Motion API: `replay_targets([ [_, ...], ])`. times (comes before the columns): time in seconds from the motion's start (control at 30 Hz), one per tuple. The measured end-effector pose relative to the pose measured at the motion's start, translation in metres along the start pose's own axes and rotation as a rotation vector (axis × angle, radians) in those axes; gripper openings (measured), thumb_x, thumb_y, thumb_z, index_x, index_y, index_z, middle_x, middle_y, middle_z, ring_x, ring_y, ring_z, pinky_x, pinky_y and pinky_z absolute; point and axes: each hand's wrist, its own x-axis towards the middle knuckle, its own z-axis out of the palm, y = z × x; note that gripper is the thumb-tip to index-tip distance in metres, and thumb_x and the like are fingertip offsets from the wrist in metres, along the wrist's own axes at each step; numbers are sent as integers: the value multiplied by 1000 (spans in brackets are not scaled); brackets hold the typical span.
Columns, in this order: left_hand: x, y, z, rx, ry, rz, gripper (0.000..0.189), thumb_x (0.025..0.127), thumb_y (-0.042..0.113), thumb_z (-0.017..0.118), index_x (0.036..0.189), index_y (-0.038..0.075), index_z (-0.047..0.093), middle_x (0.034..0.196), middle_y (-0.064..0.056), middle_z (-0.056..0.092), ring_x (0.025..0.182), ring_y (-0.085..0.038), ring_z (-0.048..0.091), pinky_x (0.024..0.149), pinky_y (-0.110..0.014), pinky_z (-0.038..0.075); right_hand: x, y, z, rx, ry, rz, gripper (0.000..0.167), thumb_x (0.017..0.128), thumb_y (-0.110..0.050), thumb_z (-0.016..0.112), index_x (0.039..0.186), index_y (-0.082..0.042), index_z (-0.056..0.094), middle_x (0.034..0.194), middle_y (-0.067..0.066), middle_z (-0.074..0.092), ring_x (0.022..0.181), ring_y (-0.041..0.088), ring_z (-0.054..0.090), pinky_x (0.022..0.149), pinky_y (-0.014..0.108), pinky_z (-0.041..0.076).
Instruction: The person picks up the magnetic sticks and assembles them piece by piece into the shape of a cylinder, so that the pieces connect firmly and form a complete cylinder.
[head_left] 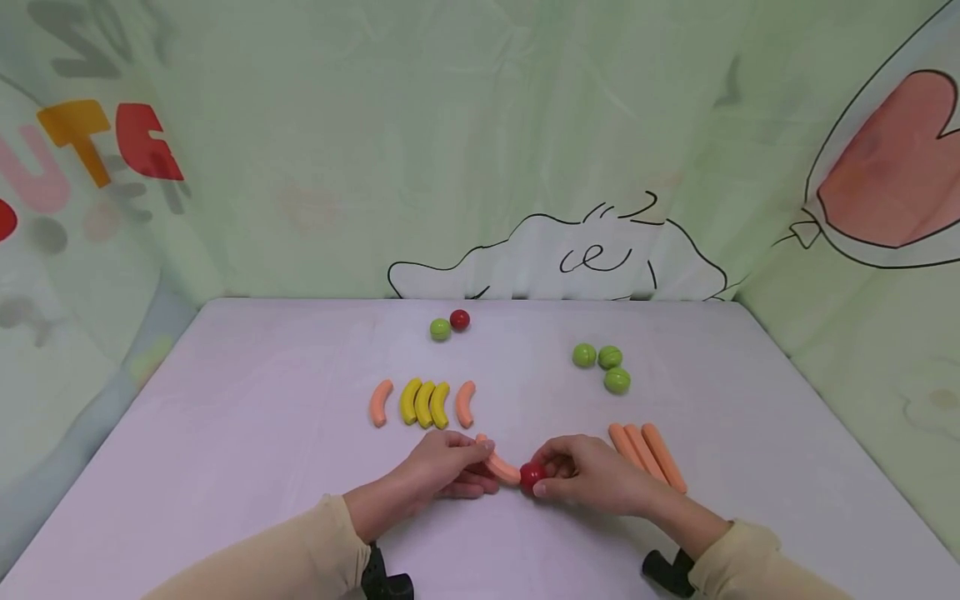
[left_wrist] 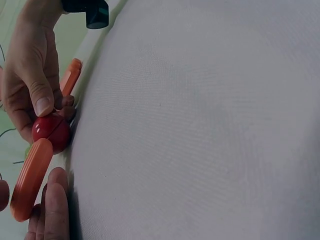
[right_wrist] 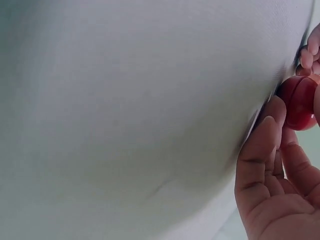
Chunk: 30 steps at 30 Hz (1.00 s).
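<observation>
In the head view my left hand (head_left: 444,468) pinches a curved pink toy sausage (head_left: 504,472) between thumb and fingers, close to the table. My right hand (head_left: 596,477) grips a shiny red ball (head_left: 532,476) with a seam line across it. The sausage's right end meets the ball's left side there. In the left wrist view the sausage (left_wrist: 31,180) overlaps the ball (left_wrist: 50,132), with the left fingers (left_wrist: 56,210) beneath. The right wrist view shows the red ball (right_wrist: 300,104) between the fingers of the right hand (right_wrist: 275,185); the sausage is mostly hidden.
Beyond the left hand lie several small yellow bananas (head_left: 423,404), flanked by two pink curved sausages (head_left: 380,403). Straight orange sausages (head_left: 647,454) lie beside the right hand. Three green balls (head_left: 611,357) sit at back right. A green ball (head_left: 440,329) and red ball (head_left: 460,320) are farther back.
</observation>
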Motion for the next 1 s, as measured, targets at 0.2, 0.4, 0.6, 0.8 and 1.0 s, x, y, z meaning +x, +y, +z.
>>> replay_targets([
  [0.2, -3, 3, -4, 82, -34, -20, 25, 100, 23, 67, 106, 0, 73, 83, -7, 78, 70, -7, 73, 65, -19, 60, -1, -1, -4, 6, -4, 32, 27, 95, -15, 72, 118, -2, 69, 95, 1, 66, 84, 16, 57, 66, 23, 51],
  [0.4, -5, 2, -6, 116, -87, -25, 22, 98, 20, 69, 102, 0, 76, 85, -8, 78, 71, -8, 74, 66, -20, 61, 0, -4, -2, -16, 57, 107, 28, 97, -16, 70, 121, -3, 68, 94, 2, 63, 84, 16, 55, 66, 25, 48],
  [0.6, -6, 0, -7, 144, -125, -31, 22, 97, 21, 70, 101, 0, 76, 84, -10, 78, 71, -9, 74, 66, -20, 61, -2, -4, 2, -21, 130, 146, 23, 96, -19, 70, 113, -3, 69, 81, 1, 60, 73, 14, 54, 59, 23, 47],
  [0.8, -6, -1, -6, 135, -133, -27, 22, 98, 20, 70, 100, -1, 76, 84, -10, 78, 71, -8, 74, 67, -21, 61, -2, -5, 3, 0, 129, 163, 24, 97, -19, 70, 113, -2, 69, 83, 1, 61, 72, 14, 55, 59, 23, 49],
  [1.0, -6, -1, -6, 137, -127, -30, 22, 97, 21, 71, 102, 1, 76, 84, -9, 78, 72, -9, 74, 67, -20, 61, -2, -5, 2, 2, 121, 156, 24, 97, -19, 70, 113, -2, 69, 83, 2, 60, 72, 15, 54, 59, 23, 48],
])
